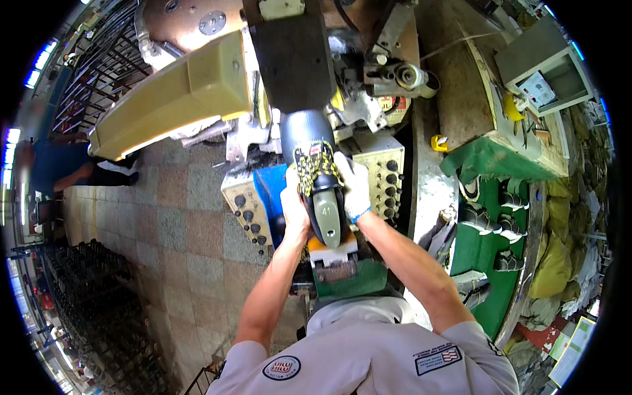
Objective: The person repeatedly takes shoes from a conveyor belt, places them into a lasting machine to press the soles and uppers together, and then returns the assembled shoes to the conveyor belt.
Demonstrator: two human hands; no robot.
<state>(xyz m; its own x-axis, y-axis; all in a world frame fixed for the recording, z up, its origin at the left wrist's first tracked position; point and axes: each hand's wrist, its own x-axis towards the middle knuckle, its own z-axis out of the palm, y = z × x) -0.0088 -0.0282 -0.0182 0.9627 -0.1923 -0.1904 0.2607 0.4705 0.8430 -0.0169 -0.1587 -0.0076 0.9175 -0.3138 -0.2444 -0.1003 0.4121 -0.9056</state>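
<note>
A dark shoe upper (307, 128) with yellow-and-black laces sits on a grey-green shoe last (326, 214), its toe pointing away from me under the dark block (289, 62) of a machine. My left hand (294, 205), in a white glove, grips the shoe's left side near the heel. On the opposite side, my right hand (354, 185), gloved in white with a blue cuff, is closed around the shoe by the laces. Both hands' fingertips are partly hidden. Below the heel is an orange-and-white machine support (332, 251).
Knobbed control boxes (245, 209) (388, 172) flank the shoe. A long yellow machine cover (174, 95) reaches left. Right of me, several shoes (508, 227) lie on a green surface (480, 253) beside a bench (464, 85). Dark racks (99, 296) and another person (62, 164) are at left.
</note>
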